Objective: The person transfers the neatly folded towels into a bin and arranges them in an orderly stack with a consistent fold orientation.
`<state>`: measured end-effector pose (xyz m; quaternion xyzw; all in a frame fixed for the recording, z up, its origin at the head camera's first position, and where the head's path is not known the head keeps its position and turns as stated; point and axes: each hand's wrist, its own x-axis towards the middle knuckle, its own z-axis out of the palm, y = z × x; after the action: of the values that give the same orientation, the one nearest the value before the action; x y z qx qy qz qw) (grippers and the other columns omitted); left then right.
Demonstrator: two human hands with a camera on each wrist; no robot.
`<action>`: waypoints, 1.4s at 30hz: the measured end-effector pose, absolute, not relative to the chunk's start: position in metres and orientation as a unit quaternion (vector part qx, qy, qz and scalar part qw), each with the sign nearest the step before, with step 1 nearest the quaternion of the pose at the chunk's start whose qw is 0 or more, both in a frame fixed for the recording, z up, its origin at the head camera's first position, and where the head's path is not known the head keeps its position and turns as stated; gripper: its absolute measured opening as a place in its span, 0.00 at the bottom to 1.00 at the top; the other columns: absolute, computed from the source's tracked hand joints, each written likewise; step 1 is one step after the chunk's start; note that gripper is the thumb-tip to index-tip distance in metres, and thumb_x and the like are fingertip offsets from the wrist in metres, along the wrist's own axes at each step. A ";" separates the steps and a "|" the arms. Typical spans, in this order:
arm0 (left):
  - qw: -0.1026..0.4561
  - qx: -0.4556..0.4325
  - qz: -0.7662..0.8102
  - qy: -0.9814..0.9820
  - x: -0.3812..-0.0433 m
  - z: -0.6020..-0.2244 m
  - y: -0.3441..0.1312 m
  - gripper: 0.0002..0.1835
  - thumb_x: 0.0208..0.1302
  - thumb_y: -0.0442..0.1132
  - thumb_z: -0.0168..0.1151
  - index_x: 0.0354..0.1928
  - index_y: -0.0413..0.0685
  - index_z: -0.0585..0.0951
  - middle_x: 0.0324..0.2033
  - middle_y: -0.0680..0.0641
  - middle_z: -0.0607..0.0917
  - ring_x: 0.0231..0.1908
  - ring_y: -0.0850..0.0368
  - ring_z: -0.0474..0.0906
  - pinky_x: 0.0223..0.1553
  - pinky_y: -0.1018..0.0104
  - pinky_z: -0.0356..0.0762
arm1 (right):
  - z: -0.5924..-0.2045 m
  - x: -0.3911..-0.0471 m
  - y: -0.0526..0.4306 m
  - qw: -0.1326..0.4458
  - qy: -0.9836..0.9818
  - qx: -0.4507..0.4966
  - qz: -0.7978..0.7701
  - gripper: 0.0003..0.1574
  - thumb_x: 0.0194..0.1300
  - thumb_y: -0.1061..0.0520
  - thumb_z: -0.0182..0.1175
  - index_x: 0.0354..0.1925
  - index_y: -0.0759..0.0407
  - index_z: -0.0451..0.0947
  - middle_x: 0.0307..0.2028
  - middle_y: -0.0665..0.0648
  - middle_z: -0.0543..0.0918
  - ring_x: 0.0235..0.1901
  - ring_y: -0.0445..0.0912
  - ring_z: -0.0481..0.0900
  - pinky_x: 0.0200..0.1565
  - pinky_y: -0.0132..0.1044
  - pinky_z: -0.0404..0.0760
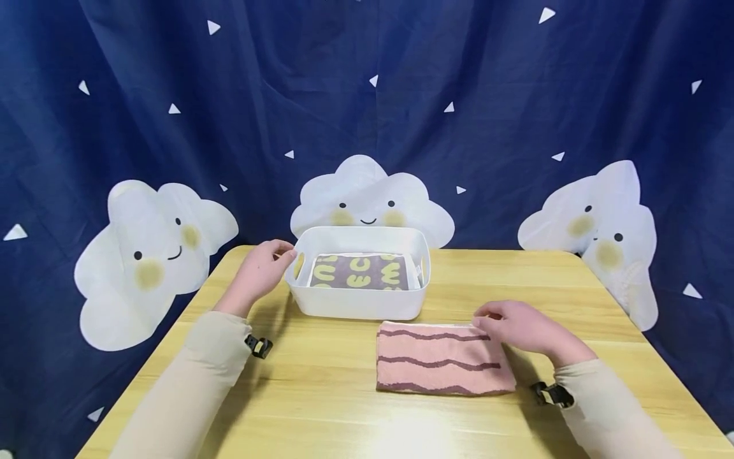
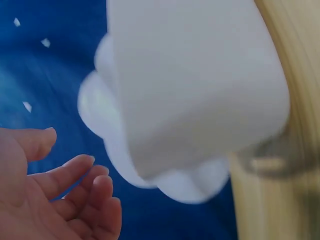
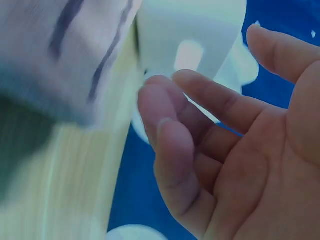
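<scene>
A white plastic basket [image 1: 355, 303] stands toward the back of the table, with a folded grey-purple cloth [image 1: 338, 273] bearing yellow letters inside it. My left hand [image 1: 266, 268] is beside the basket's left handle hole. In the left wrist view, loosely bent fingers [image 2: 75, 175] show a gap from the basket wall [image 2: 200, 85]. A folded pink towel [image 1: 441, 357] with wavy maroon stripes lies flat in front of the basket, slightly right. Over its far right corner hovers my right hand [image 1: 524, 328]. Nothing is between that hand's relaxed fingers [image 3: 175, 165] in the right wrist view.
The light wooden table [image 1: 321, 395] carries both things. Behind it hangs a dark blue curtain [image 1: 487, 76] printed with white clouds and small triangles. Dark straps with small devices sit at both wrists, on beige sleeves [image 1: 189, 376].
</scene>
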<state>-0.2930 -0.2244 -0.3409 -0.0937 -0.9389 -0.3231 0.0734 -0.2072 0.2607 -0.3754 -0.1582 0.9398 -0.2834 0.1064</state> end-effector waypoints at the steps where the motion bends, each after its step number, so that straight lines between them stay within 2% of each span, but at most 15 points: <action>1: 0.080 -0.105 -0.323 -0.937 -0.287 -0.340 -0.220 0.20 0.77 0.49 0.53 0.57 0.40 0.80 0.52 0.40 0.81 0.50 0.43 0.77 0.53 0.47 0.73 | -0.377 -0.208 0.266 0.110 0.938 -0.153 -0.293 0.23 0.73 0.41 0.59 0.52 0.57 0.83 0.44 0.53 0.85 0.43 0.47 0.81 0.44 0.47 0.79; 6: 0.072 -0.158 -0.340 -0.924 -0.256 -0.339 -0.197 0.14 0.75 0.46 0.57 0.50 0.45 0.85 0.45 0.46 0.85 0.42 0.50 0.78 0.45 0.54 0.75 | -0.393 -0.210 0.286 0.122 0.929 -0.113 -0.331 0.21 0.72 0.43 0.62 0.48 0.59 0.83 0.35 0.56 0.83 0.33 0.49 0.79 0.33 0.43 0.76; 10: 0.013 -0.211 -0.354 -0.911 -0.239 -0.346 -0.175 0.15 0.75 0.47 0.58 0.50 0.47 0.86 0.43 0.51 0.85 0.41 0.56 0.78 0.44 0.57 0.75 | -0.406 -0.208 0.297 0.136 0.926 -0.088 -0.340 0.18 0.71 0.45 0.63 0.41 0.59 0.83 0.26 0.56 0.78 0.25 0.47 0.72 0.26 0.38 0.70; 12: -0.029 -0.246 -0.347 -0.904 -0.233 -0.352 -0.164 0.15 0.75 0.48 0.57 0.47 0.48 0.87 0.38 0.52 0.85 0.38 0.57 0.77 0.42 0.57 0.76 | -0.412 -0.207 0.302 0.145 0.927 -0.076 -0.338 0.17 0.70 0.45 0.63 0.37 0.59 0.82 0.23 0.55 0.76 0.23 0.45 0.70 0.24 0.36 0.68; 15: -0.084 -0.289 -0.327 -0.896 -0.230 -0.367 -0.146 0.14 0.76 0.48 0.55 0.39 0.50 0.86 0.30 0.52 0.83 0.32 0.60 0.75 0.37 0.59 0.76 | -0.419 -0.205 0.305 0.155 0.927 -0.061 -0.337 0.19 0.69 0.44 0.65 0.33 0.58 0.81 0.21 0.53 0.74 0.20 0.44 0.68 0.22 0.35 0.66; 18: -0.127 -0.296 -0.302 -0.897 -0.229 -0.381 -0.132 0.18 0.77 0.47 0.53 0.31 0.48 0.83 0.24 0.52 0.79 0.25 0.60 0.70 0.31 0.60 0.73 | -0.425 -0.206 0.304 0.156 0.930 -0.043 -0.330 0.22 0.66 0.41 0.67 0.30 0.58 0.80 0.20 0.52 0.73 0.20 0.44 0.67 0.22 0.36 0.66; 22: -0.160 -0.274 -0.286 -0.904 -0.229 -0.399 -0.119 0.19 0.77 0.47 0.53 0.32 0.45 0.85 0.24 0.52 0.82 0.24 0.60 0.72 0.33 0.59 0.74 | -0.431 -0.206 0.298 0.169 0.928 -0.027 -0.331 0.24 0.63 0.38 0.69 0.31 0.57 0.80 0.19 0.51 0.71 0.19 0.44 0.65 0.23 0.38 0.66; 26: -0.176 -0.254 -0.289 -0.906 -0.229 -0.410 -0.109 0.19 0.74 0.51 0.56 0.31 0.47 0.86 0.25 0.49 0.84 0.25 0.59 0.75 0.33 0.60 0.75 | -0.432 -0.204 0.292 0.168 0.930 -0.027 -0.327 0.23 0.59 0.41 0.72 0.29 0.58 0.78 0.20 0.50 0.68 0.20 0.45 0.64 0.24 0.38 0.65; 29: -0.186 -0.228 -0.288 -0.911 -0.230 -0.418 -0.101 0.22 0.69 0.55 0.59 0.24 0.47 0.83 0.17 0.52 0.78 0.20 0.59 0.70 0.27 0.62 0.71 | -0.433 -0.205 0.287 0.153 0.939 -0.037 -0.306 0.22 0.57 0.44 0.74 0.27 0.58 0.76 0.20 0.51 0.69 0.22 0.45 0.66 0.25 0.38 0.65; 32: -0.192 -0.201 -0.282 -0.918 -0.230 -0.426 -0.094 0.23 0.64 0.56 0.63 0.17 0.50 0.76 0.11 0.57 0.70 0.15 0.61 0.64 0.21 0.64 0.64 | -0.434 -0.206 0.281 0.145 0.947 -0.045 -0.281 0.21 0.56 0.46 0.74 0.27 0.58 0.77 0.22 0.51 0.73 0.24 0.47 0.69 0.29 0.39 0.67; 36: -0.182 -0.185 -0.278 -0.925 -0.229 -0.435 -0.087 0.25 0.59 0.53 0.68 0.11 0.56 0.68 0.06 0.59 0.65 0.11 0.62 0.60 0.18 0.65 0.58 | -0.432 -0.206 0.273 0.150 0.955 -0.051 -0.252 0.18 0.55 0.47 0.74 0.29 0.58 0.79 0.25 0.51 0.77 0.28 0.47 0.71 0.33 0.41 0.70; 42: -0.147 -0.200 -0.226 -0.942 -0.228 -0.440 -0.081 0.26 0.57 0.51 0.71 0.11 0.56 0.67 0.09 0.60 0.61 0.14 0.61 0.59 0.19 0.65 0.58 | -0.428 -0.205 0.267 0.163 0.951 -0.057 -0.255 0.14 0.56 0.50 0.73 0.29 0.58 0.80 0.26 0.52 0.79 0.28 0.48 0.72 0.34 0.41 0.71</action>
<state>-0.2284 -0.0814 -0.4402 -0.2003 -0.9418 -0.2264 -0.1469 -0.2052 0.2670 -0.4285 -0.0570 0.9514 -0.2551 0.1630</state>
